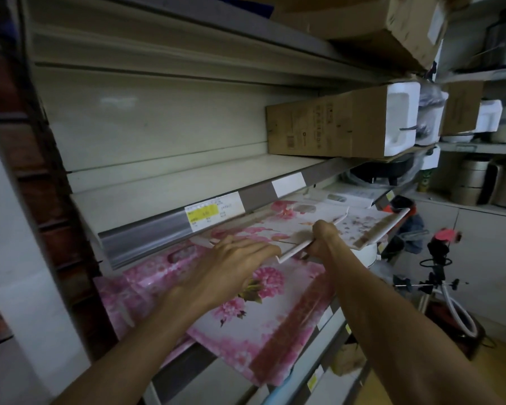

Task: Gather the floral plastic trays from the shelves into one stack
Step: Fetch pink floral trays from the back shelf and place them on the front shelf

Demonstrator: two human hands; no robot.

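Gripping tilted floral tray [275,229], hands [323,238] at its near edge.

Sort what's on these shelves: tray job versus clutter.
Job: white floral plastic tray gripped by both hands; second pale floral tray beside it; pink floral trays underneath.

Clutter: brown cardboard box; yellow price label; metal pots.

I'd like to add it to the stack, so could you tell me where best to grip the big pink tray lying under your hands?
Probably the near rim of the pink tray, taken from the front. It lies flat and juts past the shelf edge, so fingers should be able to slide beneath it.
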